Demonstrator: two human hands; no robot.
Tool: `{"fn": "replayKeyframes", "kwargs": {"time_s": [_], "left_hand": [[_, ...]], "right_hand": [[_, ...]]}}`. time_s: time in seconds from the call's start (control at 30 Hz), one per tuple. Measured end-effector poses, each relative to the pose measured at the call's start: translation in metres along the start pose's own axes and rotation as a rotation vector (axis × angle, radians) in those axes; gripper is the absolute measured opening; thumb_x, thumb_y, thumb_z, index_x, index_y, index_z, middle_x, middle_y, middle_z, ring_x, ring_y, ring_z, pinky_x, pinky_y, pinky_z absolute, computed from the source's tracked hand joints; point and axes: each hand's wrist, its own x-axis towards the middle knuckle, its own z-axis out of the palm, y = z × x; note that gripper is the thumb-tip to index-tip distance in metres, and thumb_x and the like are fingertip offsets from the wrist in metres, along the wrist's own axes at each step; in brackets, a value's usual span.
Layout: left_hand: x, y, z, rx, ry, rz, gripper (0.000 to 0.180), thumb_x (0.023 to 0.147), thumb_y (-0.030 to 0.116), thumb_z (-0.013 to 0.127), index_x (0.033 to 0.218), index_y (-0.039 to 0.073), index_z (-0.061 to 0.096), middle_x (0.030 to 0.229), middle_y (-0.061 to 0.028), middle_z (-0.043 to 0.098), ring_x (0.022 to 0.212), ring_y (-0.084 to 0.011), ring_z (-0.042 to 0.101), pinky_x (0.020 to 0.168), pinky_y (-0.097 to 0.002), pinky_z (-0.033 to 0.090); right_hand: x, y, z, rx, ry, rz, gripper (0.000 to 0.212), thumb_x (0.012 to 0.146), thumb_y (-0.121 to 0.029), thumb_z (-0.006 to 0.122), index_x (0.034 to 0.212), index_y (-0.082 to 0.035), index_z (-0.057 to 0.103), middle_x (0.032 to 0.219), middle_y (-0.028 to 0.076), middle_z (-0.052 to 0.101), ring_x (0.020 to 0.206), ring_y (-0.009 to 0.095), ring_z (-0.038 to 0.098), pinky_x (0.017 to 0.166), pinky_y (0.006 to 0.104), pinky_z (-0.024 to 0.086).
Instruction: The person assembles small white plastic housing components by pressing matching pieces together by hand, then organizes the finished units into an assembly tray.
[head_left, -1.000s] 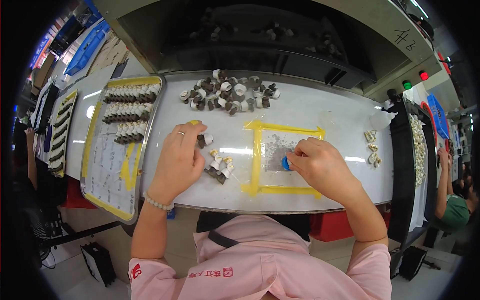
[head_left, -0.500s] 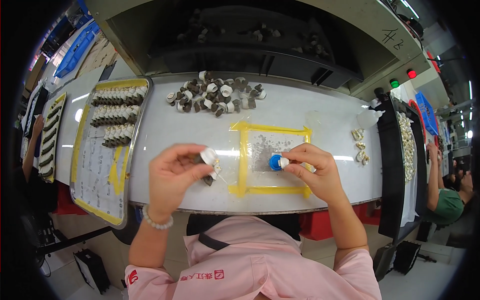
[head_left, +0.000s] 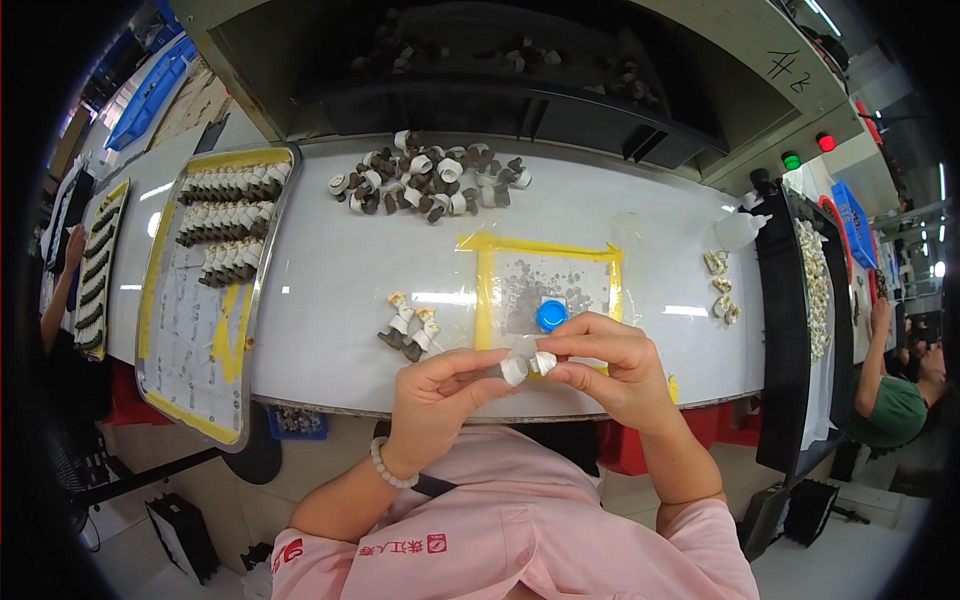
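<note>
Close to the table's front edge, my left hand (head_left: 440,405) pinches a figurine body (head_left: 514,371) by its lower part, its white rounded end pointing right. My right hand (head_left: 618,375) grips a small white figurine head (head_left: 543,362) between thumb and fingers. The two pieces face each other, nearly touching. Just beyond them, a round blue cap (head_left: 551,316) sits on a sheet framed with yellow tape (head_left: 484,300). Two figurines with white tops and dark legs (head_left: 409,325) lie left of the sheet.
Figurine bodies are heaped (head_left: 430,182) at the back. A metal tray (head_left: 190,340) with figurine rows stands left. To the right are several small white-and-gold pieces (head_left: 722,285), a squeeze bottle (head_left: 738,231) and a black bin (head_left: 783,330) of small pieces. Other people work on both sides.
My right hand has moved from the blue cap toward me with the head. My left hand has come right and nearer, uncovering the two figurines; the piece in it now faces the head.
</note>
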Motion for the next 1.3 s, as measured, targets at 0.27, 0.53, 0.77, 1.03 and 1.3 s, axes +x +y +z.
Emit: {"fn": "replayKeyframes", "kwargs": {"time_s": [0.27, 0.53, 0.77, 1.03, 1.3], "left_hand": [[-0.003, -0.011, -0.006, 0.147, -0.004, 0.076, 0.027, 0.084, -0.01, 0.064, 0.11, -0.004, 0.067, 0.096, -0.0101, 0.068, 0.087, -0.0139, 0.066, 0.076, -0.022, 0.052], [-0.007, -0.004, -0.001, 0.048, -0.004, -0.046, 0.026, 0.083, -0.009, 0.065, 0.108, -0.004, 0.067, 0.09, -0.0081, 0.068, 0.084, -0.0114, 0.065, 0.073, -0.0211, 0.051], [-0.015, 0.047, -0.04, 1.049, 0.361, 0.656, 0.026, 0.073, -0.004, 0.074, 0.098, -0.001, 0.068, 0.091, -0.0135, 0.068, 0.076, -0.0249, 0.066, 0.069, -0.0306, 0.052], [0.0, 0.04, -0.067, 1.264, 0.376, 0.552, 0.023, 0.072, -0.002, 0.073, 0.094, -0.001, 0.067, 0.085, -0.0118, 0.065, 0.084, -0.0287, 0.06, 0.073, -0.036, 0.049], [-0.005, 0.046, -0.062, 1.226, 0.233, 0.504, 0.044, 0.068, 0.012, 0.081, 0.106, 0.0, 0.063, 0.096, -0.0142, 0.061, 0.094, -0.0321, 0.056, 0.083, -0.0387, 0.046]], "right_hand": [[0.001, 0.005, 0.007, -0.052, -0.054, -0.013, 0.027, 0.077, -0.001, 0.075, 0.103, -0.002, 0.072, 0.091, 0.008, 0.067, 0.079, 0.015, 0.061, 0.066, 0.0248, 0.048], [-0.003, 0.006, 0.006, -0.04, -0.148, 0.023, 0.023, 0.081, -0.003, 0.071, 0.104, -0.001, 0.071, 0.092, 0.009, 0.067, 0.081, 0.018, 0.064, 0.07, 0.0276, 0.051], [-0.004, 0.007, 0.016, -0.192, -0.041, -0.053, 0.03, 0.081, -0.001, 0.069, 0.111, -0.002, 0.068, 0.099, 0.012, 0.066, 0.085, 0.02, 0.064, 0.073, 0.0275, 0.051], [0.034, 0.01, 0.065, -0.487, -0.003, -0.281, 0.03, 0.077, -0.001, 0.069, 0.107, -0.005, 0.069, 0.106, 0.013, 0.064, 0.088, 0.027, 0.063, 0.076, 0.0347, 0.053], [0.044, 0.016, 0.08, -0.577, 0.008, -0.369, 0.036, 0.068, 0.002, 0.066, 0.103, -0.006, 0.07, 0.098, 0.013, 0.063, 0.085, 0.028, 0.062, 0.074, 0.0369, 0.053]]}}
